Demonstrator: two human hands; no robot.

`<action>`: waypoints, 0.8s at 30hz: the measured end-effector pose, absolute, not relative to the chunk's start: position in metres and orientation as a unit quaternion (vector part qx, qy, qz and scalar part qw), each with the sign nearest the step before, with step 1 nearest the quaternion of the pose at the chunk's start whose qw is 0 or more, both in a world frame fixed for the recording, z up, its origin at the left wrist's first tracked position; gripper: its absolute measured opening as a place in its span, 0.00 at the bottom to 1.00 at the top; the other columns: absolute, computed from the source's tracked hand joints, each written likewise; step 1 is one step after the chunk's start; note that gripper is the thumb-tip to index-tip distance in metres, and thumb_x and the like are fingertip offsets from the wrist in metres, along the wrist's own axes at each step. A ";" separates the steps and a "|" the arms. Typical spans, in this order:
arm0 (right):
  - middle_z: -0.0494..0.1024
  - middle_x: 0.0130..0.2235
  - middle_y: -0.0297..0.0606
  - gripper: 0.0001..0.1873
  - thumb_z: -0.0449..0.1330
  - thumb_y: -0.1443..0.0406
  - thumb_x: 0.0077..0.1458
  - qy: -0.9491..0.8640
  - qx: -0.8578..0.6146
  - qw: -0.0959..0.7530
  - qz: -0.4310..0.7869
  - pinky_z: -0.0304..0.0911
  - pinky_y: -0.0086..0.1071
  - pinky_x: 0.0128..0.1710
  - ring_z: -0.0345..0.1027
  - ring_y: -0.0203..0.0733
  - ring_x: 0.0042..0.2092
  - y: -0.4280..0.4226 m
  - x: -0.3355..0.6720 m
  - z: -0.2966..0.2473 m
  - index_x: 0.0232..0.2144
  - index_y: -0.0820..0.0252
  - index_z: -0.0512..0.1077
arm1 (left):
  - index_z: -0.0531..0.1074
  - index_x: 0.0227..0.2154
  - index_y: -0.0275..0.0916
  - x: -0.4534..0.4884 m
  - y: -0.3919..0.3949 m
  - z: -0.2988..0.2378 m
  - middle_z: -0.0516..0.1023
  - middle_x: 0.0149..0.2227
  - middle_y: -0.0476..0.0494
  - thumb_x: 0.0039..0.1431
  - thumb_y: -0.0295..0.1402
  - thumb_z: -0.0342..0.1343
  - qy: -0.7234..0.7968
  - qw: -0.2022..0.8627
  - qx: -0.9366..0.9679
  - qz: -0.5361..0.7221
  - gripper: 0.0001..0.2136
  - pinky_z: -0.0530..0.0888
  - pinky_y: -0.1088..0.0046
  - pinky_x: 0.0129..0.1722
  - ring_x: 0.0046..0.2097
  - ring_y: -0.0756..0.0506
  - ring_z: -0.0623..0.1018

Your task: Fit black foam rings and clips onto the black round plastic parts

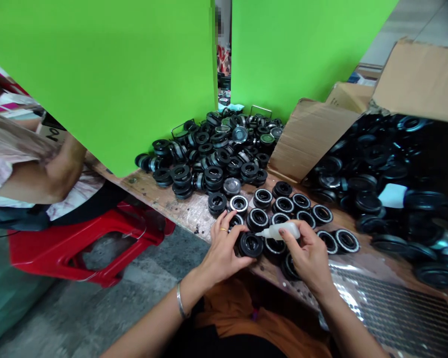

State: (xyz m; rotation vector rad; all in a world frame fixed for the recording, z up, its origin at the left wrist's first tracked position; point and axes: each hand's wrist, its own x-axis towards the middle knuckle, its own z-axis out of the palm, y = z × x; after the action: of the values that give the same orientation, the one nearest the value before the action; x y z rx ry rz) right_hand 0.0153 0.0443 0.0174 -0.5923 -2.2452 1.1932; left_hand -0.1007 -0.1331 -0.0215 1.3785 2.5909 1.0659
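Observation:
My right hand [309, 253] is closed round a small white squeeze bottle [280, 231], its nozzle pointing left toward a black ring-shaped part [251, 244] on the wooden bench [179, 206]. My left hand [224, 243] rests against that part, fingers curled on its left side and holding it. Rows of similar black round parts with silver rims [300, 201] lie just beyond both hands.
A big heap of the same black parts [216, 149] is piled against green panels [108, 74]. An open cardboard box [392, 169] full of parts stands at right. A metal grille [395, 308] lies at the bench's near right. Another person [26, 164] sits left on a red stool [78, 243].

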 end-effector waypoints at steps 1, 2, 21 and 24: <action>0.72 0.33 0.34 0.10 0.58 0.58 0.58 -0.835 -0.213 0.270 0.430 0.58 0.32 0.37 0.65 0.40 0.35 0.043 0.016 0.018 0.35 0.58 0.70 | 0.67 0.47 0.43 -0.101 -0.133 -0.022 0.49 0.66 0.37 0.42 0.38 0.68 0.830 0.010 0.441 0.340 0.27 0.52 0.48 0.63 0.67 0.31 0.47; 0.72 0.33 0.35 0.09 0.58 0.58 0.58 -0.841 -0.203 0.278 0.417 0.58 0.32 0.37 0.65 0.40 0.35 0.042 0.017 0.020 0.35 0.58 0.70 | 0.67 0.47 0.43 -0.100 -0.133 -0.022 0.49 0.66 0.37 0.42 0.39 0.68 0.831 0.011 0.441 0.339 0.27 0.51 0.48 0.63 0.67 0.31 0.47; 0.72 0.34 0.38 0.04 0.56 0.63 0.60 -0.891 -0.079 0.200 0.400 0.59 0.34 0.36 0.64 0.43 0.37 0.027 0.030 0.045 0.35 0.56 0.70 | 0.68 0.47 0.44 -0.100 -0.134 -0.021 0.48 0.66 0.37 0.41 0.40 0.69 0.832 0.006 0.442 0.335 0.28 0.51 0.47 0.62 0.67 0.31 0.45; 0.72 0.34 0.37 0.04 0.56 0.63 0.59 -0.888 -0.079 0.202 0.405 0.59 0.33 0.36 0.64 0.42 0.36 0.021 0.021 0.044 0.35 0.56 0.70 | 0.68 0.47 0.44 -0.100 -0.134 -0.021 0.48 0.66 0.37 0.41 0.39 0.69 0.831 0.002 0.441 0.337 0.28 0.51 0.47 0.62 0.67 0.31 0.46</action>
State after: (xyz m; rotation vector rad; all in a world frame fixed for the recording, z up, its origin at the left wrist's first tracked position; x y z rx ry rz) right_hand 0.0206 0.0212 0.0440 -0.2214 -2.4795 1.1322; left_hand -0.1002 -0.1342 -0.0215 1.3847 2.6080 1.0581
